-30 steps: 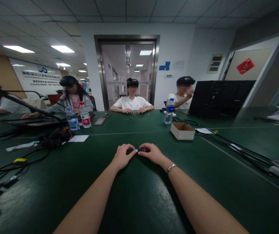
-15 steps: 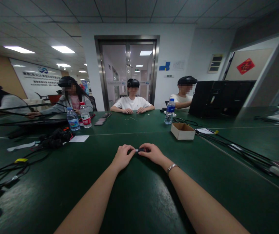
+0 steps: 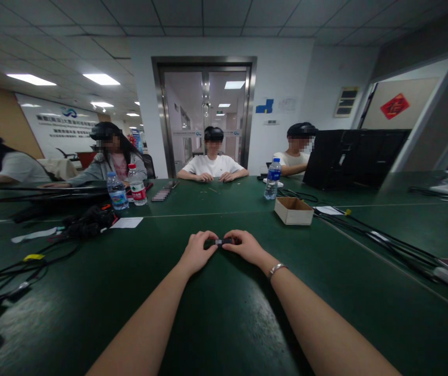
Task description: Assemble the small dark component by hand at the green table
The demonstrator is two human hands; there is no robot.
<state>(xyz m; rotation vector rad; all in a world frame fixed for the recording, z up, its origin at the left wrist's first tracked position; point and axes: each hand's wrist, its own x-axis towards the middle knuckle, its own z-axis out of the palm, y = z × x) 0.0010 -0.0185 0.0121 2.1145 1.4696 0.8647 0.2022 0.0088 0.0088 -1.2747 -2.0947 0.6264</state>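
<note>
Both my hands rest on the dark green table (image 3: 224, 313) straight ahead of me. My left hand (image 3: 197, 250) and my right hand (image 3: 247, 245) meet at the fingertips, each pinching one end of a small dark object with a silvery middle (image 3: 222, 241). The fingers of both are curled and pressed onto it. A thin bracelet (image 3: 275, 268) circles my right wrist. What the small object is stays too small to name.
A small open cardboard box (image 3: 293, 210) sits beyond my right hand. Three water bottles (image 3: 273, 179) (image 3: 116, 190) (image 3: 136, 185), black cables (image 3: 384, 237), a black bundle (image 3: 88, 221) and a dark monitor (image 3: 353, 156) stand around. Several people sit across the table.
My hands hold their place on the small object. The person at the far left lowered a long dark rod toward the table; the person at the far right dropped a hand from the face.
</note>
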